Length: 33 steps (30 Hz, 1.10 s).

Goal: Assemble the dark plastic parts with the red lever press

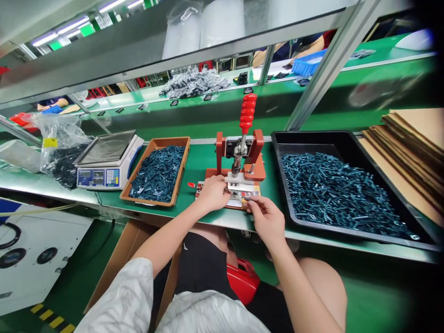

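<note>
A small red hand press [239, 159] with a ribbed red lever handle [247, 114] stands upright at the middle of the green bench. My left hand [213, 193] rests curled on the press's white base plate [239, 189], fingers closed around something I cannot make out. My right hand [265, 219] is just in front and to the right of the base, pinching a small dark part [245, 200] at its fingertips.
A brown tray [138, 189] of several small dark parts sits left of the press, a large black tray [347, 145] of the same parts right. A weighing scale [106, 159] and plastic bags [60, 148] stand far left, stacked cardboard [409, 148] far right. A red stool [243, 280] is below.
</note>
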{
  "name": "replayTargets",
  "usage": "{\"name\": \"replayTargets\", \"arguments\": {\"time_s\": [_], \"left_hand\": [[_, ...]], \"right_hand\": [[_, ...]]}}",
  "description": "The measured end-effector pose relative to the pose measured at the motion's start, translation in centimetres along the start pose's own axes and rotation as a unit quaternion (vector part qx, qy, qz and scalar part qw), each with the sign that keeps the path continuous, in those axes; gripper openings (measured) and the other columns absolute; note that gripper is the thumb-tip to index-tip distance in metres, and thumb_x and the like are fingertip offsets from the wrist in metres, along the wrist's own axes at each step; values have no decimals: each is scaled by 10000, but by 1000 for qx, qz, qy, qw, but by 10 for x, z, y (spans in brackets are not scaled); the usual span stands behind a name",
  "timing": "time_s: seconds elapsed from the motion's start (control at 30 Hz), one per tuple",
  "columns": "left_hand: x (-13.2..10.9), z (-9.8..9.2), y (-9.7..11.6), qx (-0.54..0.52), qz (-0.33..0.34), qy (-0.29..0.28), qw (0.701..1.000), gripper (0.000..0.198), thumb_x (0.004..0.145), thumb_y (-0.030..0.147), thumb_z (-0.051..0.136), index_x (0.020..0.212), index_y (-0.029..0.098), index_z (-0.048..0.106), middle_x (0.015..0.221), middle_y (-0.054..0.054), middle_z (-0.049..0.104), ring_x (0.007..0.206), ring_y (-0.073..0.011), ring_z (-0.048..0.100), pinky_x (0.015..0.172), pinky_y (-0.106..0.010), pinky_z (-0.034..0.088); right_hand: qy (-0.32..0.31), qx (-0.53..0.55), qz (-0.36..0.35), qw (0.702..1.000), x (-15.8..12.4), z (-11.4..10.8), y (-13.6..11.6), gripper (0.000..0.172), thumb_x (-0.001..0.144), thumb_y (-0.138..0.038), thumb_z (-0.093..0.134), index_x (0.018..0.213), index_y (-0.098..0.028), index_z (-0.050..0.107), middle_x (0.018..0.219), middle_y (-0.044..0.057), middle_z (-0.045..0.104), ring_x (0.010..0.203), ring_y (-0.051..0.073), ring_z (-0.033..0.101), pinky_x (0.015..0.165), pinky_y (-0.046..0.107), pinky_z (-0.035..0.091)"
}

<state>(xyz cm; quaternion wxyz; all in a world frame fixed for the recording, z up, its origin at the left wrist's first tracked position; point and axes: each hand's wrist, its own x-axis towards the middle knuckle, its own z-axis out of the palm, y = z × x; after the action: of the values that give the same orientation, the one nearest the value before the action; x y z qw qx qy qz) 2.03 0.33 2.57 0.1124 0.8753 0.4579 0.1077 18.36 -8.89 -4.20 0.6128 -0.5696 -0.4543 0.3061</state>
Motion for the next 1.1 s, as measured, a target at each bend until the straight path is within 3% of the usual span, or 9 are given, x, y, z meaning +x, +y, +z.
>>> {"name": "replayTargets", "arguments": {"time_s": [0.1,0.23,0.33,0.47,0.67,1.1], "left_hand": [[1,2,1,-5,-14,16,1000,137,859,176,624,937,175,737,1068,-69,668,998,-275,605,934,-411,486],[1,-1,-4,-34,2,-7,999,132,859,292,716,946,201,754,1091,-63,671,1036,-289,601,941,-412,487],[2,-5,-10,-53,26,-37,998,259,796,363,817,994,207,760,1106,-66,668,1060,-307,594,952,-422,487],[2,-7,-13,-59,32,-37,997,266,792,342,836,1006,203,760,1092,-64,666,1059,-303,597,956,-423,489],[1,-5,-11,-72,26,-27,997,221,796,313,833,979,210,764,1035,-61,661,1041,-294,604,956,-404,487],[-4,1,-8,-74,40,11,996,138,814,283,801,879,177,741,1012,-75,672,1036,-289,611,972,-427,498]], "right_hand": [[-5,-99,-47,994,10,-7,-4,256,881,-445,638,930,-208,719,913,65,730,806,233,683,786,370,566],[-92,-130,-22,987,30,-12,-1,301,850,-469,629,946,-198,720,821,45,707,712,225,642,707,345,544],[-143,-143,-70,977,41,-6,1,276,871,-430,598,973,-212,732,989,73,703,895,256,649,845,381,533],[-132,-159,-110,972,47,10,9,287,867,-371,588,1068,-216,724,1148,97,661,1073,286,615,975,431,496],[-131,-171,-99,972,50,16,22,306,845,-380,625,1074,-201,722,1125,105,682,1032,298,640,939,453,517],[-105,-231,-160,954,49,17,9,271,840,-331,570,997,-205,752,1006,105,690,953,286,658,881,412,557]]}}
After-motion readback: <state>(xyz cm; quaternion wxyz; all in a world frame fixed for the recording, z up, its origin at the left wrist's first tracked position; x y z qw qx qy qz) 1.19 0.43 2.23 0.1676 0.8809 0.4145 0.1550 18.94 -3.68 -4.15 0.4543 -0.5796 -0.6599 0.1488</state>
